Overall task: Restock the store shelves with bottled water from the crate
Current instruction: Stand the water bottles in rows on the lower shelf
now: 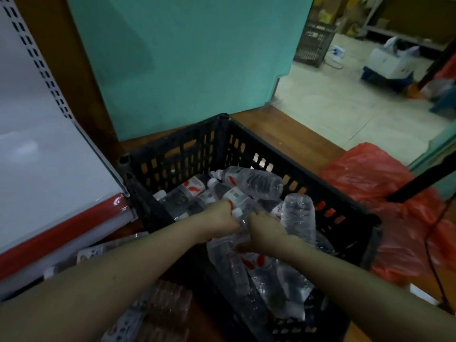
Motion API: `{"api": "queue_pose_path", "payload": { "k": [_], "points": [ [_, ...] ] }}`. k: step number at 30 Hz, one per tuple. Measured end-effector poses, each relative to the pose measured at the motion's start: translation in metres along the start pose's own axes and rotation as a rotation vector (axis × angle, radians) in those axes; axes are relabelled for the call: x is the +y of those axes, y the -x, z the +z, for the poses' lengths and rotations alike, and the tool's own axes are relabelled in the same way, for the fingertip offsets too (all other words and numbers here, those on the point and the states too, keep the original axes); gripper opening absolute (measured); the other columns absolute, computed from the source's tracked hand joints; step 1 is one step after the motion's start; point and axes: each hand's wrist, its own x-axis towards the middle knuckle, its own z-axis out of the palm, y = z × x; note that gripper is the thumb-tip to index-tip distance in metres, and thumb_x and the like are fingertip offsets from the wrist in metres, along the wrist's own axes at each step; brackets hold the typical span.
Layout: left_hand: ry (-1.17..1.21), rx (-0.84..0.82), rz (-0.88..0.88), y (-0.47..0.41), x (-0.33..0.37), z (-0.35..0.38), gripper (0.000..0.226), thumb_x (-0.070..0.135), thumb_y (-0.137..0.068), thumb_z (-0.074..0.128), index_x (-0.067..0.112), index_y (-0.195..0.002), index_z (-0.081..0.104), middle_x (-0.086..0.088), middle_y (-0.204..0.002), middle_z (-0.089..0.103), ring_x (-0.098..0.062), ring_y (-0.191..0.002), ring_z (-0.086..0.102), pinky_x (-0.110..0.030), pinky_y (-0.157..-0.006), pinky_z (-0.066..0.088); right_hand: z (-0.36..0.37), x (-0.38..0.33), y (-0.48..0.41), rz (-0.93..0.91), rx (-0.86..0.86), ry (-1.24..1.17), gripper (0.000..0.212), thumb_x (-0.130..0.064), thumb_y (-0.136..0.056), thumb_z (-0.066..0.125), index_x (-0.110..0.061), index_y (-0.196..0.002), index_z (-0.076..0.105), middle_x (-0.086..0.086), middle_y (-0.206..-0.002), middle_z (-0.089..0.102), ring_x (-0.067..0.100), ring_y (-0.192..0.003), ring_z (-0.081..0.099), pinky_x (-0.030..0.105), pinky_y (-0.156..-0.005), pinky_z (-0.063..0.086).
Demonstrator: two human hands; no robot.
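Head view
Crate: the black slatted crate sits on the wooden floor, just beside the shelf and close to the teal wall.
Bottled water: clear bottles lie heaped every which way inside the crate. One upended bottle stands near its right wall.
Left hand: the left hand is down in the heap, its grip curled round the end of a labelled bottle.
Right hand: the right hand is just beside the left, its grip closed over a white-capped bottle whose cap pokes out between the two hands.
Shelf: the white shelf has a red front strip, with more shelved bottles lying beneath it.
Bag: a crumpled red plastic bag lies right of the crate.
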Motion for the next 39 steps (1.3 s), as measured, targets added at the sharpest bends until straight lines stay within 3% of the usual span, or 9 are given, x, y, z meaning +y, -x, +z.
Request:
{"api": "queue_pose_path", "payload": {
  "k": [3,7,12,15,20,25,30,36,39],
  "points": [
    [-0.028,-0.012,0.020,0.000,-0.001,-0.003,0.015,0.014,-0.085,0.063,0.015,-0.074,0.052,0.000,-0.069,0.051,-0.012,-0.071,0.057,-0.017,-0.048,0.037,-0.003,0.002,0.004,-0.036,0.068,-0.106,0.039,-0.032,-0.083,0.065,-0.007,-0.111,0.054,0.010,-0.106,0.056,0.022,-0.098,0.054,0.029,-0.075,0.044],
    [-0.044,-0.002,0.030,0.003,-0.002,-0.007,0.018,0.013,-0.079,0.070,0.013,-0.077,0.052,0.000,-0.069,0.049,-0.010,-0.060,0.047,-0.021,-0.049,0.038,0.005,0.011,0.008,-0.054,0.143,-0.394,0.025,-0.026,-0.078,0.071,-0.016,-0.090,0.050,-0.008,-0.080,0.047,0.007,-0.076,0.048,0.013,-0.053,0.034],
    [0.015,-0.062,0.077,0.012,-0.002,-0.010,0.035,0.013,-0.073,0.077,0.012,-0.105,0.062,-0.007,-0.101,0.066,-0.019,-0.093,0.063,-0.035,-0.083,0.053,-0.006,0.021,0.015,-0.153,0.223,-0.518,0.044,-0.028,-0.070,0.080,-0.006,-0.104,0.062,0.001,-0.096,0.064,0.016,-0.087,0.060,0.026,-0.073,0.048],
    [0.089,-0.113,0.098,0.017,0.000,-0.010,0.045,0.010,-0.072,0.078,0.010,-0.113,0.060,-0.006,-0.110,0.066,-0.017,-0.100,0.063,-0.035,-0.091,0.053,-0.020,0.019,0.020,-0.226,0.274,-0.543,0.041,-0.021,-0.070,0.080,-0.004,-0.104,0.064,0.006,-0.098,0.067,0.018,-0.089,0.062,0.034,-0.079,0.051],
    [0.245,-0.163,0.221,0.026,0.004,-0.012,0.048,0.000,-0.073,0.075,0.027,-0.106,0.054,0.000,-0.113,0.063,-0.012,-0.108,0.059,-0.028,-0.092,0.051,-0.074,0.013,0.028,-0.321,0.396,-0.690,0.038,-0.019,-0.075,0.076,-0.011,-0.110,0.062,-0.003,-0.098,0.065,0.008,-0.087,0.063,0.023,-0.075,0.053],
    [0.335,0.081,0.287,0.031,0.009,-0.034,0.064,0.010,-0.068,0.081,0.020,-0.122,0.048,0.004,-0.113,0.062,-0.007,-0.101,0.060,-0.025,-0.087,0.052,-0.126,0.001,0.027,-0.340,0.447,-0.958,0.026,-0.017,-0.074,0.075,-0.021,-0.097,0.063,-0.012,-0.088,0.067,-0.003,-0.074,0.067,0.014,-0.064,0.053],
    [0.388,0.206,0.318,0.060,0.000,-0.080,0.069,0.011,-0.063,0.084,0.015,-0.123,0.051,0.001,-0.115,0.064,-0.012,-0.104,0.062,-0.031,-0.090,0.052,-0.144,-0.041,0.022,-0.385,0.406,-1.073,0.042,-0.024,-0.074,0.073,-0.015,-0.113,0.059,-0.010,-0.099,0.066,0.002,-0.088,0.065,0.015,-0.070,0.053],
    [0.403,0.438,0.393,0.127,-0.036,-0.152,0.066,0.002,-0.060,0.084,0.010,-0.118,0.056,-0.003,-0.110,0.068,-0.018,-0.101,0.065,-0.032,-0.089,0.053,-0.142,-0.130,0.022,-0.565,0.172,-0.955,0.048,-0.034,-0.062,0.073,-0.024,-0.108,0.063,-0.005,-0.107,0.070,0.010,-0.100,0.065,0.028,-0.090,0.051],
    [0.402,0.556,0.359,0.161,-0.075,-0.179,0.068,0.002,-0.059,0.084,0.014,-0.118,0.052,-0.002,-0.107,0.068,-0.014,-0.096,0.065,-0.024,-0.082,0.054,-0.129,-0.191,0.017,-0.621,0.050,-0.905,0.045,-0.022,-0.067,0.078,-0.027,-0.108,0.060,-0.013,-0.102,0.069,0.001,-0.094,0.065,0.015,-0.080,0.052]
  ]
}}
